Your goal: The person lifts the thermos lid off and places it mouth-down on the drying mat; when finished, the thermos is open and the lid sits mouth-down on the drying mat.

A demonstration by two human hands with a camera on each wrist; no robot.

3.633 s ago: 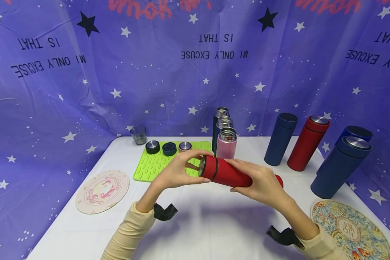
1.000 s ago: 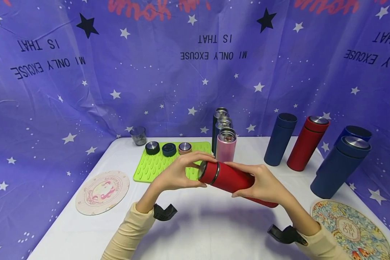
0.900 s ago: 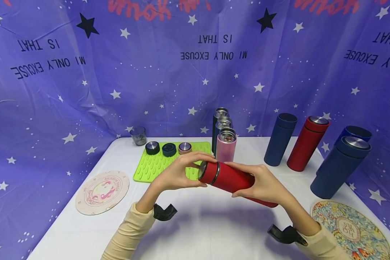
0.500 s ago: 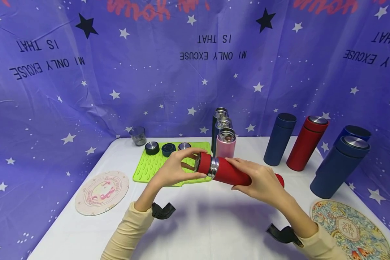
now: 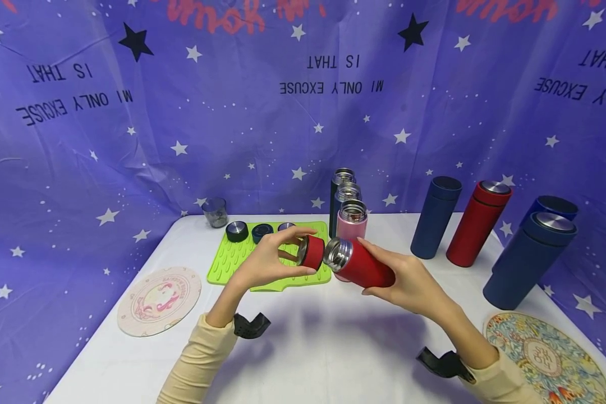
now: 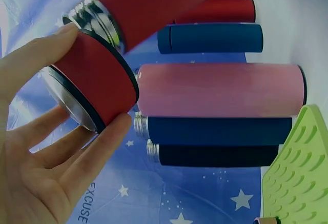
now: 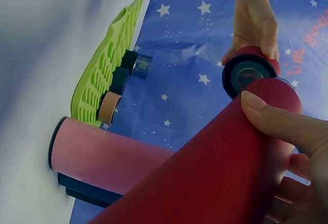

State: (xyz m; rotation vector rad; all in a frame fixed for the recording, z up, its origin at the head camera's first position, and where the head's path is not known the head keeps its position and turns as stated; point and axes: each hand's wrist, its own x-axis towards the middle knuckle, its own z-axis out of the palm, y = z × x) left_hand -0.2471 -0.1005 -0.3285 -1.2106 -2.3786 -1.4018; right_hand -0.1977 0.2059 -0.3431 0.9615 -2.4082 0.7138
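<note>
Head view: A red lid (image 5: 312, 252) is held clear of the tabletop (image 5: 323, 350) by the left hand (image 5: 266, 260), pinched between thumb and fingers. A red bottle (image 5: 366, 266), tilted, is gripped by the right hand (image 5: 409, 278), its bare steel mouth just beside the lid. Unscrewing this bottle can be judged done; setting the lid down is not yet done. A black lid (image 5: 237, 231), a dark blue lid (image 5: 261, 232) and a partly hidden lid (image 5: 286, 226) are lined up on a green mat (image 5: 232, 266). Three bottles, the nearest a pink bottle (image 5: 351, 229), are stood open in a row, apparently finished. At right, four capped bottles (image 5: 472, 238) are seen upright, seemingly untouched and perhaps left to be opened.

Left wrist view: The lid is shown pinched, thumb above and fingers spread below; the bottle's threaded neck is partly hidden behind it. Whether the two touch cannot be told.

Right wrist view: The lid's hollow underside is turned toward the bottle, whose body is clasped between the right thumb and curled fingers.
</note>
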